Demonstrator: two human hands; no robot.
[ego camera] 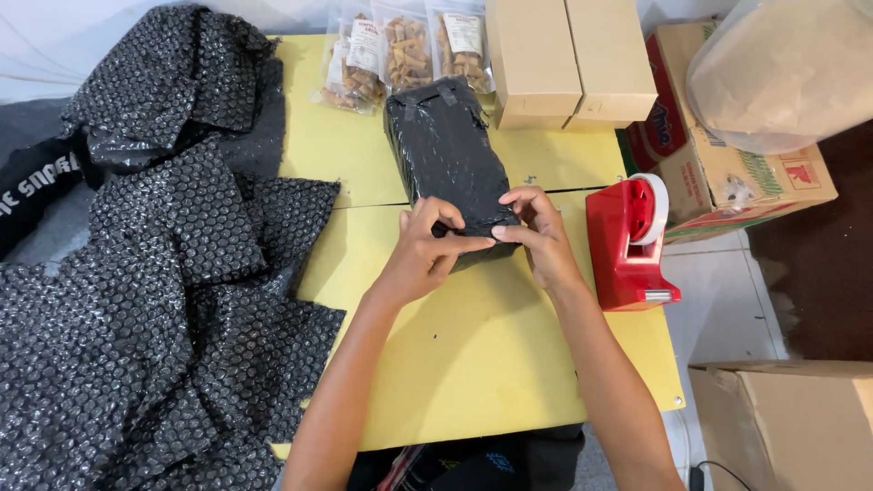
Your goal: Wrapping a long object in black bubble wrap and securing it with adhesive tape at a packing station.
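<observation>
A parcel wrapped in black bubble wrap (pixel 446 159) lies lengthwise on the yellow worktop (pixel 473 364), its far end towards three clear packets of snacks (pixel 405 55) and its near end under both hands. The left hand (pixel 423 255) is curled at the near end with thumb and forefinger pinched close on the wrap, and the right hand (pixel 541 236) meets it from the other side, fingertips pressed to the same edge; both hands are nearly closed and grip the fold of wrap, or perhaps a bit of tape there, which is too small to tell. Strips of dark tape already cross the parcel's far end. Judging by its look, the parcel should be light for its bulk, firm at the core but soft and springy at the surface; the plastic skin is likely slick, so the folded ends and long edges give a better hold than the flat top, and hard squeezing could crush what is inside. Just beside the right hand stands a red tape dispenser (pixel 627 241). A large heap of loose black bubble wrap (pixel 155 273) covers the left of the worktop, two plain cardboard boxes (pixel 568 59) sit at the far edge, and a printed carton (pixel 727 164) rests beyond the dispenser.
</observation>
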